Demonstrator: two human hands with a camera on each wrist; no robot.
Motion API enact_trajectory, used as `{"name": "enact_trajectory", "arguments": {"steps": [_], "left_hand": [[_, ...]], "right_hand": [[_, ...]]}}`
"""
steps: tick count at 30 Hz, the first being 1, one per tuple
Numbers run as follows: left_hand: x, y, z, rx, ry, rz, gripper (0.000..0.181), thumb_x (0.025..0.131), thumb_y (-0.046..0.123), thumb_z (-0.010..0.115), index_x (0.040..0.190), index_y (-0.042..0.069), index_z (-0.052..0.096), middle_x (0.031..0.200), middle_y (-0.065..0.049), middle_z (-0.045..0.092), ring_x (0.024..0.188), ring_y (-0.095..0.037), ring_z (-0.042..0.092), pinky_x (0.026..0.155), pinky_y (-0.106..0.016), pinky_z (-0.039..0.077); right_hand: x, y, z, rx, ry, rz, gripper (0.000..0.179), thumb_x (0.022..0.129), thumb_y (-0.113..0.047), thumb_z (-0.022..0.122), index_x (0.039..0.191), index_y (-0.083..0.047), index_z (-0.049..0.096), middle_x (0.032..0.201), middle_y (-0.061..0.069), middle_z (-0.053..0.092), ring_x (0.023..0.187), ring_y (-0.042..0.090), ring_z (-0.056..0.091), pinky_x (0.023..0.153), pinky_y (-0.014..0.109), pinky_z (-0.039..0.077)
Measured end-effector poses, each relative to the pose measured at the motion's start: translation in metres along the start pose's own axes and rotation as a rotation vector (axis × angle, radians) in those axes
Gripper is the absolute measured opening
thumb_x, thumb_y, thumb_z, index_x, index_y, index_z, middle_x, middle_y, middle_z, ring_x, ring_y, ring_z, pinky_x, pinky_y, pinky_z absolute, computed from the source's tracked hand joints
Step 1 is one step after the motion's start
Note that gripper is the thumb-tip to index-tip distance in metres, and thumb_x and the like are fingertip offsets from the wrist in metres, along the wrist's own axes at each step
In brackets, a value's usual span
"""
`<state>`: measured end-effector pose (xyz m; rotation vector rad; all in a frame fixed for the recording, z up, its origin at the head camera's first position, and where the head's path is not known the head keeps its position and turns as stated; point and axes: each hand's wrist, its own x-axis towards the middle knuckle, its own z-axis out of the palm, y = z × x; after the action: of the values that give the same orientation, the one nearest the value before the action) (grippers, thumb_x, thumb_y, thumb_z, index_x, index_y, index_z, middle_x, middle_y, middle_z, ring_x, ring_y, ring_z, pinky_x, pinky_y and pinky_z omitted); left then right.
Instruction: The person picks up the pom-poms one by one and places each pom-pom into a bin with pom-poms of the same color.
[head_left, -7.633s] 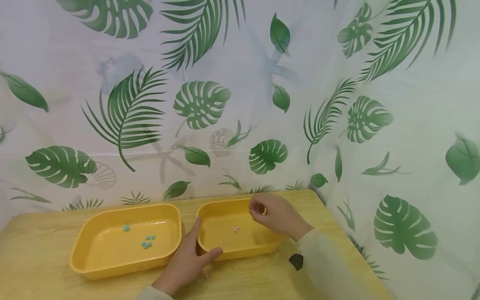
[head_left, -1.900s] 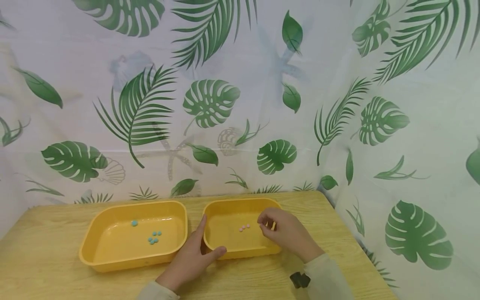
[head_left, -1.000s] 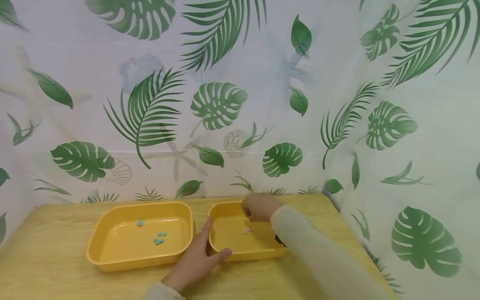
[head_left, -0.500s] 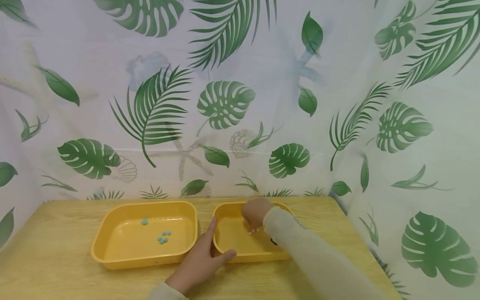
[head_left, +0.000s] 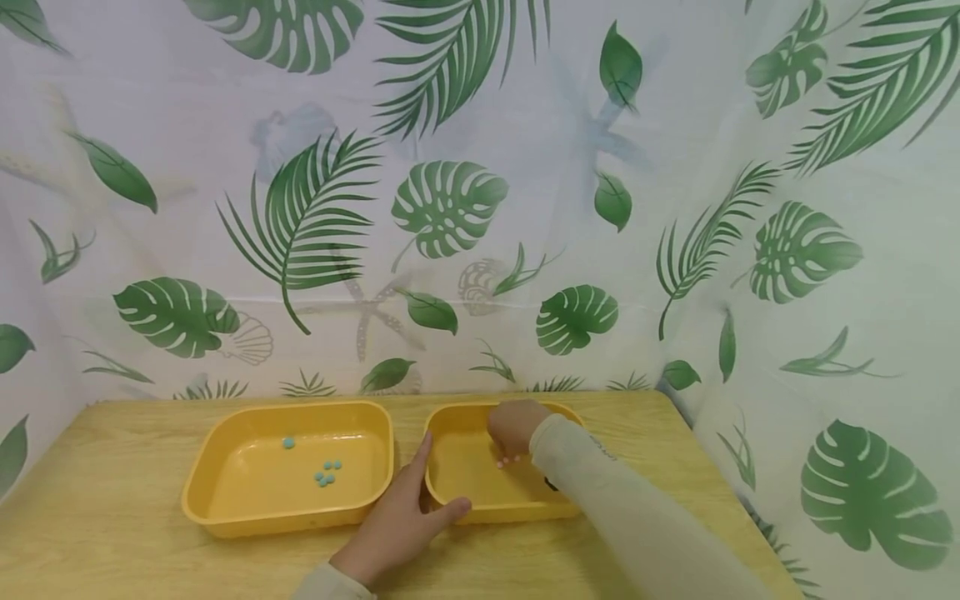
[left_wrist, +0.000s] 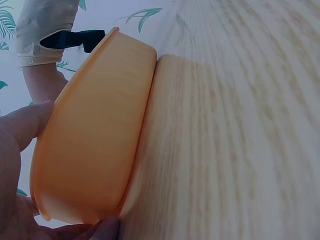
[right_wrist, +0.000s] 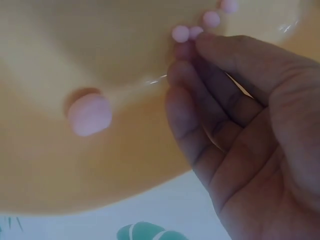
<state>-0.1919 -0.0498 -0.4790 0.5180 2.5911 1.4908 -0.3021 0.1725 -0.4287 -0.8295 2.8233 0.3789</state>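
My left hand [head_left: 401, 521] holds the near left corner of the right yellow tray [head_left: 480, 505], with the thumb at the front rim and the fingers along the left side. My right hand [right_wrist: 250, 110] is low inside this tray, palm toward the wrist camera. Its thumb and index fingertip pinch a small pink ball [right_wrist: 180, 34] that looks like clay. More small pink balls, one being this ball [right_wrist: 211, 19], lie in a row beside the fingertips. A bigger pink lump [right_wrist: 90, 115] sits near the tray's wall; my hand hides it in the head view.
Left of my left hand stands a larger yellow tray [head_left: 288, 527] with several small green balls [head_left: 324, 477] and one bigger green lump [head_left: 288, 443]. Both trays rest on a wood-grain table [head_left: 127, 500]. A leaf-printed curtain [head_left: 480, 333] hangs behind and at the right.
The row of pink balls has grown from two to three between the oldest frames. My right hand has moved from the tray's right side down into it. The left hand keeps its hold.
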Motion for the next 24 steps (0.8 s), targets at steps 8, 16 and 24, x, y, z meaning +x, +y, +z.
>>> {"name": "enact_trajectory", "arguments": {"steps": [8,16,24], "left_hand": [[0.004,-0.007,-0.009,-0.013,-0.011,0.004,0.108,0.093,0.057,0.071,0.168,0.013,0.005,0.164,-0.026,0.030,0.148,-0.040,0.036,0.118,-0.060,0.032],[0.016,-0.007,-0.006,-0.010,-0.038,0.070,0.112,0.094,0.058,0.069,0.167,0.010,-0.002,0.163,-0.025,0.031,0.143,-0.033,0.040,0.120,-0.054,0.030],[-0.006,0.001,-0.011,0.032,-0.037,0.013,0.109,0.093,0.063,0.067,0.168,0.017,0.004,0.172,-0.013,0.012,0.155,-0.036,0.022,0.122,-0.060,0.024]], "right_hand": [[-0.014,0.006,-0.017,0.189,0.041,-0.046,0.022,0.091,-0.014,0.077,0.071,-0.016,0.068,0.067,-0.010,0.061,0.066,0.007,0.052,0.070,0.029,0.051],[-0.059,0.015,-0.037,0.297,0.283,-0.105,0.019,0.097,-0.007,0.066,0.080,-0.018,0.066,0.077,-0.010,0.060,0.071,0.007,0.052,0.070,0.028,0.049],[-0.113,0.009,-0.021,0.424,0.540,0.058,0.006,0.097,-0.013,0.068,0.098,-0.018,0.071,0.093,-0.010,0.068,0.085,0.010,0.063,0.079,0.034,0.056]]}}
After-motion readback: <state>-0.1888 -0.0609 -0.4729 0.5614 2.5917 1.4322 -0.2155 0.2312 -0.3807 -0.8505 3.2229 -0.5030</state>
